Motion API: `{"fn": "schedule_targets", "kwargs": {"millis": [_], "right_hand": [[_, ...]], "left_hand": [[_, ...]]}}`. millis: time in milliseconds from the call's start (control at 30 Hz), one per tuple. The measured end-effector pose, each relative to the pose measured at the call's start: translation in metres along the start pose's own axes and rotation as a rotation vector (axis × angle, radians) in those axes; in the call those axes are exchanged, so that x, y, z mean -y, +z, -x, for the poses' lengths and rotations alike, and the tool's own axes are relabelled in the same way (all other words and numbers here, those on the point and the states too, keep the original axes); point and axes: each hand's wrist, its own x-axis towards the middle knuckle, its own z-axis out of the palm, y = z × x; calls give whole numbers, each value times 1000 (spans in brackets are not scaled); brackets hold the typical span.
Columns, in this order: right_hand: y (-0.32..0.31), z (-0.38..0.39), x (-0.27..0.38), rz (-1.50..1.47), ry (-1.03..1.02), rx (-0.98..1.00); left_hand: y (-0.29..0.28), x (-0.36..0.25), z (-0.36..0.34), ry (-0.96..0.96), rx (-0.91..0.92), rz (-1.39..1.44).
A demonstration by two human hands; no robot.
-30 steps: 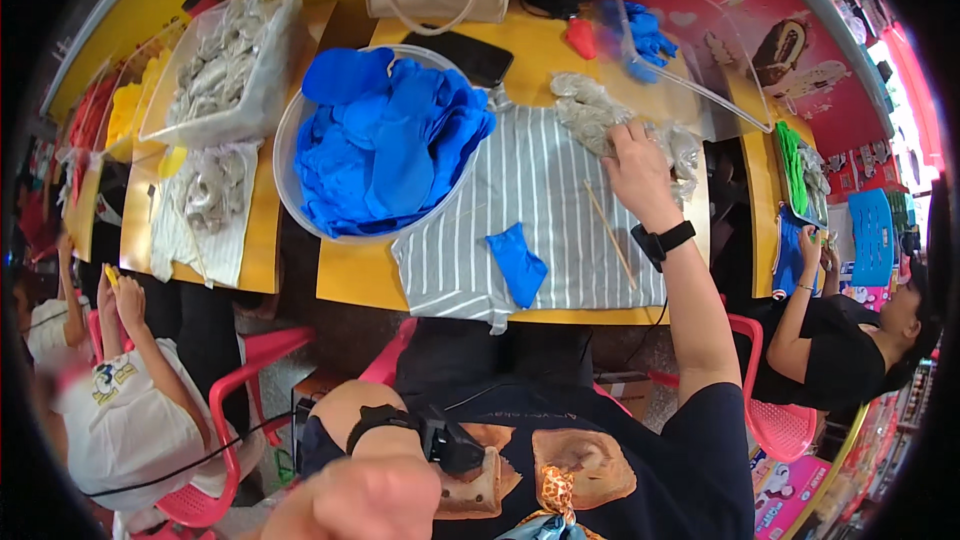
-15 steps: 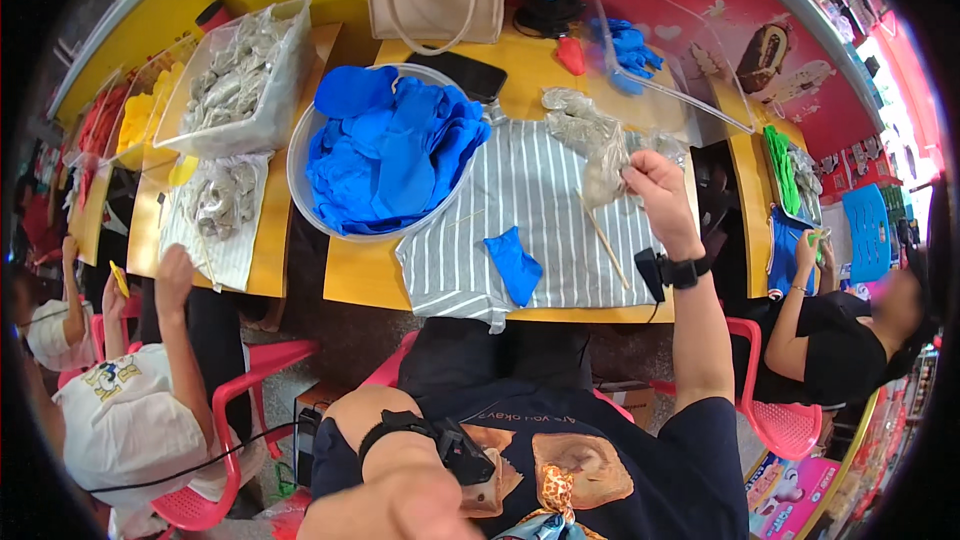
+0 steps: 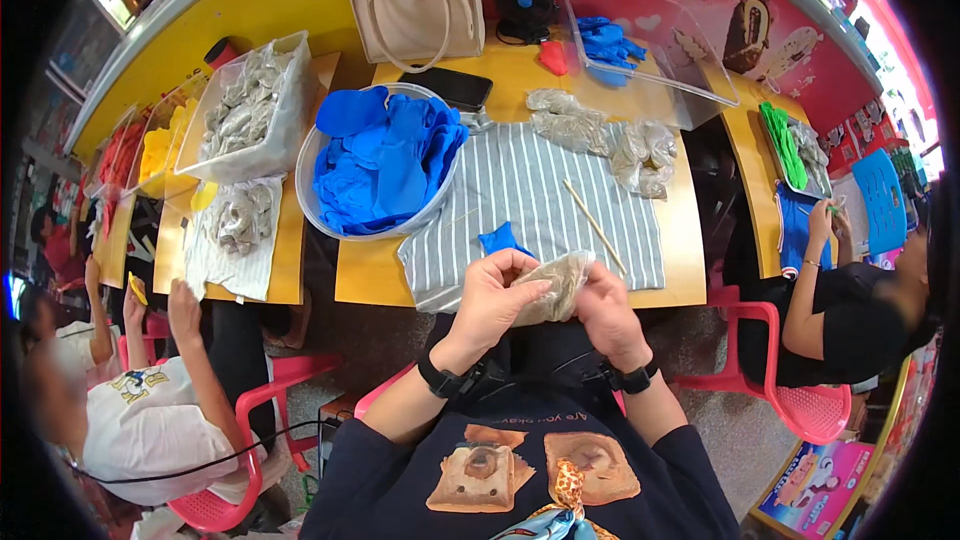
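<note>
A small clear plastic bag of grey-brown filling [image 3: 553,290] is between my hands, over the front edge of the table. My left hand [image 3: 490,298] pinches its left side, thumb on top. My right hand [image 3: 610,318], slightly blurred, is closed at its right end. Just beyond the left fingers lies a small blue fabric pouch [image 3: 505,238], partly hidden by them. It rests on a grey-and-white striped cloth [image 3: 540,175]. A thin wooden stick [image 3: 594,226] lies slantwise on the cloth. Farther back are more filled clear bags [image 3: 643,155].
A round tub [image 3: 305,175] heaped with blue fabric pieces stands at left, a black phone [image 3: 448,90] behind it. At the back are a beige tote bag [image 3: 415,15], a black fan [image 3: 525,8] and a clear bin [image 3: 655,85]. People sit at tables on both sides.
My right hand has come back from the far bags to the front edge with one filled bag. My left hand has risen from near my chest and now grips it too.
</note>
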Motion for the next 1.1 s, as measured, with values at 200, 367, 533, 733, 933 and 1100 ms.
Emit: {"fn": "schedule_targets", "kwargs": {"millis": [200,367,533,733,933,1100], "right_hand": [[11,5,-9,-124,-176,-62],[4,9,-13,-41,-173,-56],[-1,19,-10,165,-112,-61],[-5,23,-11,73,-77,-31],[-3,23,-24,117,-58,-46],[-11,34,-24,6,-90,0]], "left_hand": [[11,-28,10,-125,75,279],[-2,-6,19,-205,55,433],[4,1,29,168,-51,45],[0,-5,32,-252,93,355],[0,11,34,166,-74,-37],[8,-13,36,-43,-36,86]]}}
